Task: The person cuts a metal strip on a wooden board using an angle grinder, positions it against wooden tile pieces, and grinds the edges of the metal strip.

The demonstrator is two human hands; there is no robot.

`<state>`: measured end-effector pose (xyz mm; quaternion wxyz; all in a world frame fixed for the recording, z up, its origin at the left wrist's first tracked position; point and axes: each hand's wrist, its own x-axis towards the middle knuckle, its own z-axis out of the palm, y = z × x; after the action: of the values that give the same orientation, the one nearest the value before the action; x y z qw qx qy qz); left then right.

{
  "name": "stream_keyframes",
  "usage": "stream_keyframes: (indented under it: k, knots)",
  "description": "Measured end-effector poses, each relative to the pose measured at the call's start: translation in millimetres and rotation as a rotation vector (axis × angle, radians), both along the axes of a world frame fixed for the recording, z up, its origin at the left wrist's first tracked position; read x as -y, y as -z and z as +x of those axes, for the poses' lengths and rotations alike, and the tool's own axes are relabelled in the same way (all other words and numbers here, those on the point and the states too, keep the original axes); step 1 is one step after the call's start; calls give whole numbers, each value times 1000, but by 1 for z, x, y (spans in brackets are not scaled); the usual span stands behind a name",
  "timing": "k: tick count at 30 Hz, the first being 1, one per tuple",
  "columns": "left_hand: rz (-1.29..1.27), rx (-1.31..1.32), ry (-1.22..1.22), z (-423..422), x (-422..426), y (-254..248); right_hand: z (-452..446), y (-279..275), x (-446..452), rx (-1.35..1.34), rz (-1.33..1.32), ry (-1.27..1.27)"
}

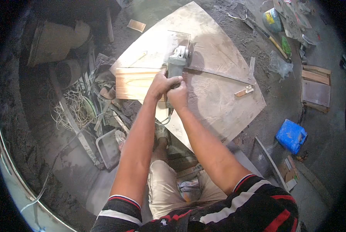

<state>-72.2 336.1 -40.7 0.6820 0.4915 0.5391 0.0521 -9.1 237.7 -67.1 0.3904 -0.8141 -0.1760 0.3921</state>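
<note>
A grey angle grinder point(176, 65) with a round disc at its far end is held over a pale board point(219, 58). My left hand point(160, 83) wraps round the grinder's body from the left. My right hand point(178, 92) closes round its rear part, touching the left hand. Under and left of the hands lies a light wooden plank with brown grain point(136, 83). A long metal strip point(219, 75) runs from near the grinder toward the board's right corner, close to a small wood piece point(244, 91). The grinder's cord hangs below my hands.
A tangle of pale wire point(74, 108) and metal bars lie at the left. To the right are a blue jug point(291, 136), stacked wood pieces point(316, 91) and a plastic bag point(281, 63). A bucket point(272, 20) stands at the upper right.
</note>
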Motion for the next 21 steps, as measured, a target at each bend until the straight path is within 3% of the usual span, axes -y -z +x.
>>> stream_keyframes:
  k: [2,4,6,7,9,10,12,13,15,16,18,21]
  knots:
    - [-3,70,-28,1,7,-16,-1,3,7,-29,121,18]
    - [3,148,-52,2,12,-23,10,-31,11,-25,95,24]
    - [-36,219,-305,-10,18,-12,23,-58,27,-70,44,37]
    - [-41,227,-294,-15,17,-10,28,-57,41,-60,41,48]
    - [83,-31,-281,-17,16,-4,39,-56,67,-77,108,120]
    - [80,-23,-276,-7,18,1,46,-59,79,-68,107,125]
    - [461,-434,-23,11,26,14,60,-65,106,-138,51,209]
    - [459,-432,-19,23,33,25,66,-66,120,-162,32,238]
    - [1003,-286,350,56,50,47,81,-68,148,-148,30,292]
    - [998,-279,355,78,54,39,87,-69,158,-144,25,299]
    - [1037,-177,592,121,65,34,104,-72,182,-80,-31,308]
    - [1145,-204,713,162,70,69,129,-77,210,-128,-31,408]
